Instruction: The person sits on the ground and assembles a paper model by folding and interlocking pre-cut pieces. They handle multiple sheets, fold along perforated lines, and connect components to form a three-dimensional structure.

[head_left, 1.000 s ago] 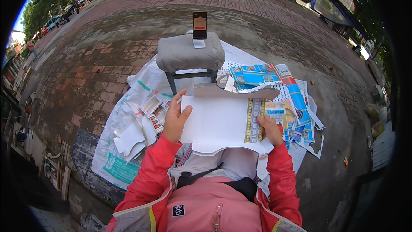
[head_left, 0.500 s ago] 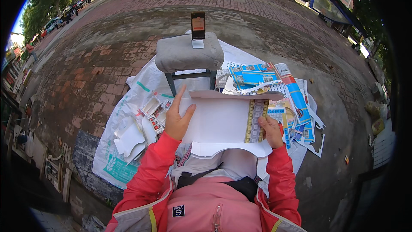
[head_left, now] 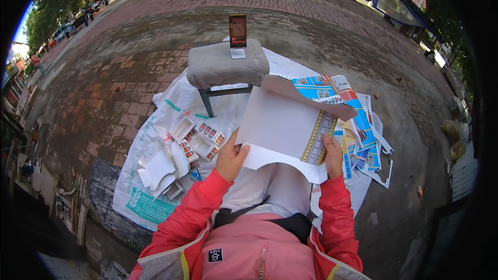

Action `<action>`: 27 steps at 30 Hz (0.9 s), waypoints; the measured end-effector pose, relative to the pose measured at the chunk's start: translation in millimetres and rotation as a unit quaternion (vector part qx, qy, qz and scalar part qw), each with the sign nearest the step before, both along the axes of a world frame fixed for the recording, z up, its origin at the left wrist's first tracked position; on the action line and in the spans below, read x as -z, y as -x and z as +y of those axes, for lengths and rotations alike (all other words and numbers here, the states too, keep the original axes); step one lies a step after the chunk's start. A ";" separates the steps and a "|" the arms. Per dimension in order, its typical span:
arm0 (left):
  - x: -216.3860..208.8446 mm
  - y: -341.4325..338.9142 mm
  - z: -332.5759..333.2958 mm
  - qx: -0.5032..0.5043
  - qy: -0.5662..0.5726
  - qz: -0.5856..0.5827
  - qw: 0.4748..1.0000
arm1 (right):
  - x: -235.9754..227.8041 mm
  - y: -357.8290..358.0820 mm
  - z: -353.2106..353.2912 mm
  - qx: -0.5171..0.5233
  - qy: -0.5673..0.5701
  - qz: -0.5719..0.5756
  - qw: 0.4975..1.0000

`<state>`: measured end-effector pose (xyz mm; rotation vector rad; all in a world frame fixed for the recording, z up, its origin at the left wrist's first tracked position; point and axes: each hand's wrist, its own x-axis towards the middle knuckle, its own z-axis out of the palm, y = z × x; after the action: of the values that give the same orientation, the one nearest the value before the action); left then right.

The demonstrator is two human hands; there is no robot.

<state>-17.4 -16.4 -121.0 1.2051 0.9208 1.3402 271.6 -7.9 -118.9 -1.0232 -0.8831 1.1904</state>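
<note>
Over my lap I hold a white foam-board panel [head_left: 280, 121] with raised, curved edges and a yellow-and-grey patterned strip [head_left: 319, 137] along its right side. My left hand [head_left: 231, 158] grips the near left corner, its thumb on top and the other fingers mostly hidden beneath. At the right edge, my right hand [head_left: 332, 155] pinches the panel beside the strip, thumb over the face. The panel tilts, its right side nearer to me. Left of my left hand lie small box-like model pieces [head_left: 201, 142] with printed windows.
A padded grey stool [head_left: 223, 67] carries a phone on a stand [head_left: 238, 33]. Printed blue sheets and cut-out scraps [head_left: 358, 124] pile up at the right. White offcuts [head_left: 156, 168] lie at the left on a white woven sheet [head_left: 137, 189]. Brick paving [head_left: 114, 80] surrounds it.
The panel has turned clockwise, its far edge swinging right. My left hand has moved from the left side down to the near left corner, uncovering more of the model pieces.
</note>
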 end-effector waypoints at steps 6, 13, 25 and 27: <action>-10.5 -9.8 -10.3 -0.079 -0.229 0.320 0.916 | -3.1 11.4 -1.8 -0.035 0.026 0.107 0.993; 6.6 -7.8 5.8 -0.104 -0.023 0.058 0.993 | -4.0 15.8 -7.3 -0.024 0.015 0.129 0.991; 3.1 13.1 13.7 0.108 0.157 -0.293 0.937 | 12.1 1.4 -7.3 -0.068 0.018 0.112 0.991; -0.1 20.6 16.3 0.151 0.154 -0.265 0.940 | 12.6 0.5 -8.3 -0.085 0.027 0.079 0.993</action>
<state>-38.0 -0.1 -121.0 0.6574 0.5041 1.1357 271.1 -16.2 -131.5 -0.8971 -0.8294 1.4266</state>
